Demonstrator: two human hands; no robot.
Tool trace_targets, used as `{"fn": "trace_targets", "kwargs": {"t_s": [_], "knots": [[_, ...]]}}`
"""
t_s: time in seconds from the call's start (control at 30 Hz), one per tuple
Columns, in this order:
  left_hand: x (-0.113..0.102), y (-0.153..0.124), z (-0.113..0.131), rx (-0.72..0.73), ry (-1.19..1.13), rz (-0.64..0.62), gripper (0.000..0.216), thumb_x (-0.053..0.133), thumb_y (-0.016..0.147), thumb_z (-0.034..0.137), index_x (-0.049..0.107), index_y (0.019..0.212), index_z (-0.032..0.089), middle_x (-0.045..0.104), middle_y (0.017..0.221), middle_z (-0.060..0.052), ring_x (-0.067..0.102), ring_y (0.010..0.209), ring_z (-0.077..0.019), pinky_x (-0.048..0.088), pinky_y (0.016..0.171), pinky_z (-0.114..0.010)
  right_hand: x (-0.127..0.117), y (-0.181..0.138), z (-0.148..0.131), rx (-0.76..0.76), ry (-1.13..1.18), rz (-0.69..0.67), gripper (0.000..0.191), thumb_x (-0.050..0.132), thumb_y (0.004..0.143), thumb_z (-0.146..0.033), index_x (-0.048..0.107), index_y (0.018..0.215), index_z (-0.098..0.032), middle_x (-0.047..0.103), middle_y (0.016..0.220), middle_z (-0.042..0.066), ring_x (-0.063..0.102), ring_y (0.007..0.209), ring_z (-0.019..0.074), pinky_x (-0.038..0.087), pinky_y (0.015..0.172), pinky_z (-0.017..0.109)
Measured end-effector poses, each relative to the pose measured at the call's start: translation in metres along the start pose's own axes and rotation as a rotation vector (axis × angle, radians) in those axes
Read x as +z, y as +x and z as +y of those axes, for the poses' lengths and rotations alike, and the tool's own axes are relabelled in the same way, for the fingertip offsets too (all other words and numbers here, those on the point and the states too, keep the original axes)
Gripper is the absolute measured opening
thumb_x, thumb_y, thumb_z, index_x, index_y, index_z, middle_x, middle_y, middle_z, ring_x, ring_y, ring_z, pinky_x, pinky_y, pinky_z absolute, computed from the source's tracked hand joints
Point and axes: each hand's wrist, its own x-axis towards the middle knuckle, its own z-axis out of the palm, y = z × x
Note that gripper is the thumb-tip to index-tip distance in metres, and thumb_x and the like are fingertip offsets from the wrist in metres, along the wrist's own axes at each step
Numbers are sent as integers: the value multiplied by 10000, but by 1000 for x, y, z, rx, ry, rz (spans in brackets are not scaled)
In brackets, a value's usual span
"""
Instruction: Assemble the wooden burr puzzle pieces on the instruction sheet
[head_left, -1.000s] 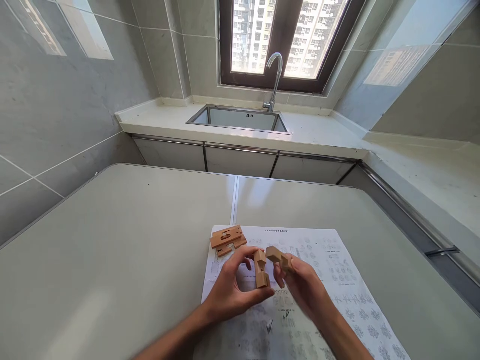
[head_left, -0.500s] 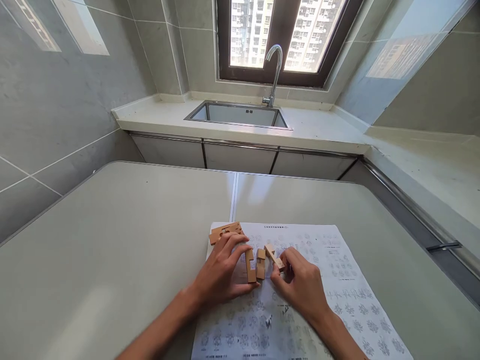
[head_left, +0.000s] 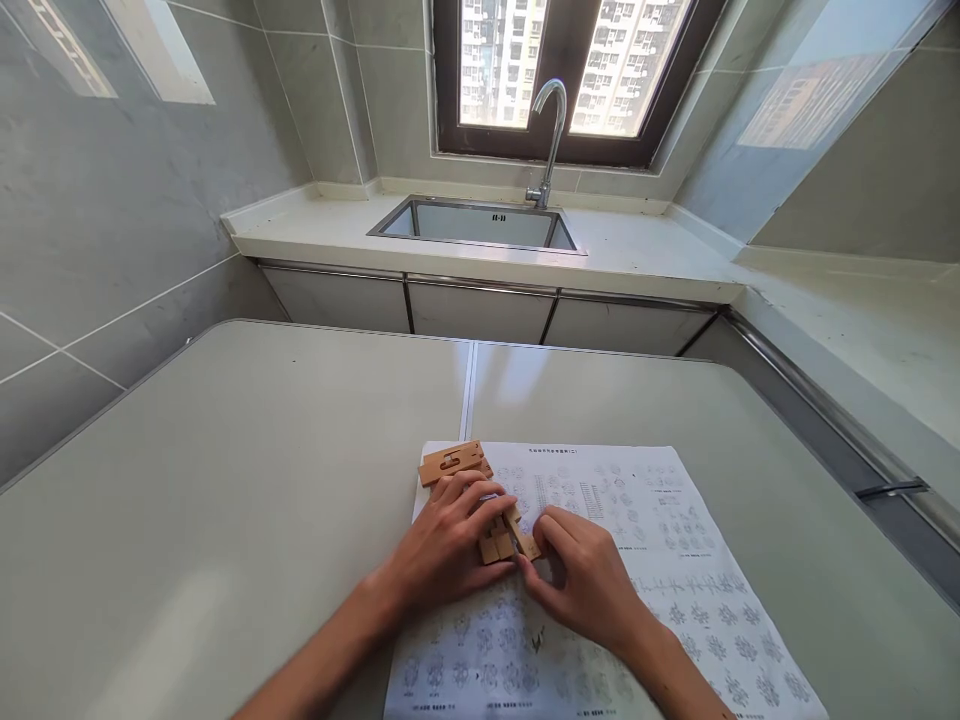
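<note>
Small notched wooden puzzle pieces (head_left: 495, 547) lie close together on the printed sheet (head_left: 600, 480). My left hand (head_left: 454, 535) is closed around them, with its fingers over the far side and its thumb along the near side. In a pinch, my right hand (head_left: 585, 575) holds another notched wooden puzzle piece (head_left: 527, 543) at a slant against their right side. Part of the pieces is hidden under my left fingers. Just beyond that hand, more wooden puzzle pieces (head_left: 454, 462) rest in a group at the sheet's far left corner.
The sheet carries rows of small printed diagrams and lies on a pale table (head_left: 262, 480) with a seam down its middle. Behind the table, a counter (head_left: 637, 235) holds a sink (head_left: 480, 225) and a tap (head_left: 551, 140) below a window. Tiled walls stand at both sides.
My right hand has moved left, bringing its piece against the others. My left fingers have come further over the pieces, which now sit closer together.
</note>
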Motion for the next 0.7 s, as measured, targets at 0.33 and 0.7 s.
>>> {"fn": "trace_targets", "kwargs": {"t_s": [0.33, 0.7], "knots": [[-4, 0, 0, 12, -25, -34, 470, 809, 878, 341, 684, 1329, 300, 711, 1338, -84, 591, 1299, -338, 447, 1144, -510, -3, 2, -4, -39, 142, -65, 49, 638, 986, -262, 616, 1029, -251, 675, 955, 52, 651, 798, 214, 518, 694, 343], [-25, 0, -11, 142, 5, -46, 721, 633, 725, 56, 612, 1409, 281, 676, 1440, -76, 518, 1412, -367, 397, 1195, -559, -1, 3, -1, -14, 152, -50, 40, 586, 1024, -261, 622, 1032, -244, 653, 866, 26, 623, 722, 196, 473, 642, 320]]}}
